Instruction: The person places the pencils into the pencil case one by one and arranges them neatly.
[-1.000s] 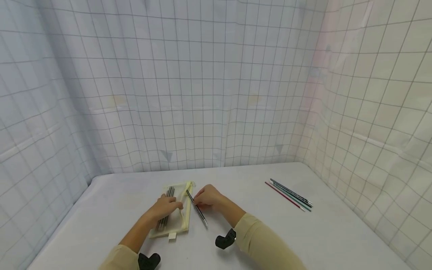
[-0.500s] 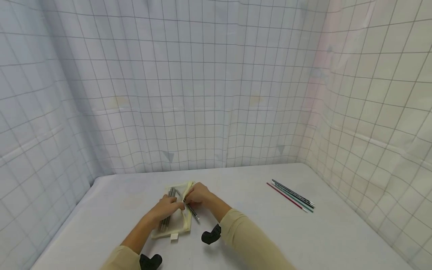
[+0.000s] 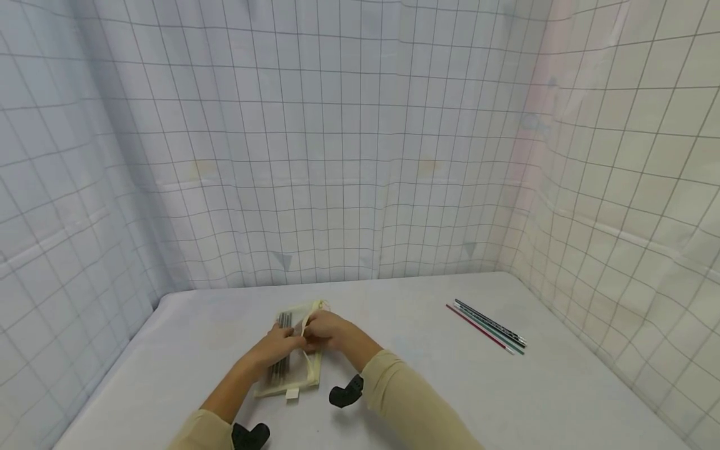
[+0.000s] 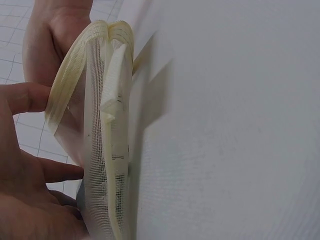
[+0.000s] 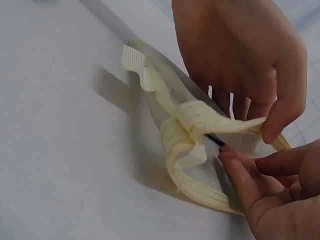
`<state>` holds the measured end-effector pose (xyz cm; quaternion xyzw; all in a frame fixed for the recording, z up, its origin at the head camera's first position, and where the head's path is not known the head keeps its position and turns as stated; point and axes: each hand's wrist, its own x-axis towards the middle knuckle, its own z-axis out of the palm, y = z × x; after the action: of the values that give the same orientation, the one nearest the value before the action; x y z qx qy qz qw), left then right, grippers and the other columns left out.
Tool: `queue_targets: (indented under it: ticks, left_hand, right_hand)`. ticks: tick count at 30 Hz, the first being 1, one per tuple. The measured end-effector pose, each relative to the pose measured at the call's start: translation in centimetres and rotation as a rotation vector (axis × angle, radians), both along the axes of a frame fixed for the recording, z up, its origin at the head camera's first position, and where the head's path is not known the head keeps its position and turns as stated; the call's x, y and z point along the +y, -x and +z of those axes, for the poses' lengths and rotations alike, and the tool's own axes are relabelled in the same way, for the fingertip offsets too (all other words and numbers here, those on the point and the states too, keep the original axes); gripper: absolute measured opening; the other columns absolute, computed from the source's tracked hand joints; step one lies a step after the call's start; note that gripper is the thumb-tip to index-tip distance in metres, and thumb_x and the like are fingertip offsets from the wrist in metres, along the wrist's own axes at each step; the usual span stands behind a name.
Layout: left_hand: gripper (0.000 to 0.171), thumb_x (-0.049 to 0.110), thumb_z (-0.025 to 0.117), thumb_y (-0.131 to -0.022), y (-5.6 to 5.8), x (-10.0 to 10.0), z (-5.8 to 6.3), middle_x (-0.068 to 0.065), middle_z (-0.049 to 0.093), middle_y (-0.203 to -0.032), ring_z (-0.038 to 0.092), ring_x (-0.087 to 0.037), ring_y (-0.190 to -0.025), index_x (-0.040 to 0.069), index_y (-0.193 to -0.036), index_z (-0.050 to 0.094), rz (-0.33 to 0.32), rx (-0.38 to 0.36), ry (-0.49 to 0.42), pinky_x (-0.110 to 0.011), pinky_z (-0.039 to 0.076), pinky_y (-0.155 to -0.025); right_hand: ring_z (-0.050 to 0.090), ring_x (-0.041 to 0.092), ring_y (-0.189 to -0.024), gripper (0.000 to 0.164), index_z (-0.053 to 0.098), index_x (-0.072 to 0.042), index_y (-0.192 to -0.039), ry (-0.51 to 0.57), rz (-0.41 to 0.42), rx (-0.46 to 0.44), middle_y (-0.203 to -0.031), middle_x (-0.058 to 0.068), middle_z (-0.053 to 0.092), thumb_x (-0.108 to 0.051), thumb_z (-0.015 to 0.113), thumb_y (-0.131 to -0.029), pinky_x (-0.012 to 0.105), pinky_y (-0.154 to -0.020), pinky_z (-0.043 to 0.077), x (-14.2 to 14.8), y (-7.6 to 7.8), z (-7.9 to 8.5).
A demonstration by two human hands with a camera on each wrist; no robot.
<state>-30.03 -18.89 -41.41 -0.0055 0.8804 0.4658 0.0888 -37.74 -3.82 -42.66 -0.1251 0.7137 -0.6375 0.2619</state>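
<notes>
A see-through mesh pouch with pale yellow zip edging [image 3: 313, 373] lies flat in the head view, several grey-looking pencils [image 3: 285, 321] inside it. My left hand [image 3: 275, 347] holds the pouch, fingers on the mesh and thumb at the raised zip edge [image 4: 72, 75]. The zip side gapes, as the right wrist view shows. Fingers of my right hand [image 3: 332, 332] pinch a dark pencil [image 5: 215, 140] at this opening. Only a short piece of that pencil shows; the hand and the pouch hide the rest.
Several loose pencils [image 3: 489, 327], black, green and red, lie together on the right of the white table [image 3: 405, 375]. A white tag [image 3: 292, 394] sticks out from the pouch's near end. Grid-patterned curtains [image 3: 337, 156] stand behind and at both sides.
My right hand has moved left to the pouch with the pencil, which has gone from beside the zip edge into the opening. The left hand stays on the pouch.
</notes>
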Motion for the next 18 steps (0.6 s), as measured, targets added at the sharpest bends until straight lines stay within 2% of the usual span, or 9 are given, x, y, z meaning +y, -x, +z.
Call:
queue_targets:
  ticks: [3,6,12,18]
  left_hand:
    - [0.087,0.034,0.062,-0.092,0.1,0.1,0.0,-0.041,-0.009,-0.162,-0.001,-0.058,-0.149,-0.014,-0.156,0.027,0.004,-0.014,-0.001,-0.075,0.012,-0.112]
    - [0.089,0.036,0.064,-0.092,0.1,0.1,0.0,-0.040,-0.009,-0.162,-0.003,-0.059,-0.148,-0.015,-0.155,0.027,0.007,-0.017,0.011,-0.076,0.010,-0.112]
    - [0.096,0.044,0.068,-0.090,0.2,0.2,0.1,-0.043,-0.005,-0.161,0.003,-0.061,-0.147,-0.018,-0.153,0.030,0.013,-0.009,0.067,-0.076,0.013,-0.111]
    - [0.088,0.036,0.066,-0.088,0.4,0.2,-0.1,-0.045,-0.003,-0.159,0.008,-0.063,-0.145,-0.021,-0.148,0.036,0.008,0.018,0.108,-0.076,0.018,-0.110]
  right_hand:
    - [0.064,0.020,-0.074,0.013,0.064,0.005,-0.103,0.049,0.019,-0.068,-0.090,0.015,0.064,0.011,0.057,-0.094,0.030,-0.064,0.056,0.6,0.2,0.0]
    - [0.067,0.021,-0.078,0.010,0.066,0.005,-0.101,0.056,0.053,-0.067,-0.092,0.016,0.067,0.009,0.062,-0.093,0.031,-0.066,0.058,1.4,0.4,0.2]
    - [0.069,0.019,-0.081,0.022,0.070,0.007,-0.116,0.019,0.112,-0.040,-0.097,0.015,0.072,0.005,0.064,-0.095,0.030,-0.066,0.057,2.6,0.7,1.1]
    - [0.072,0.020,-0.088,0.027,0.068,0.005,-0.124,-0.017,0.121,-0.043,-0.104,0.015,0.075,0.003,0.063,-0.098,0.032,-0.068,0.058,3.9,0.7,1.7]
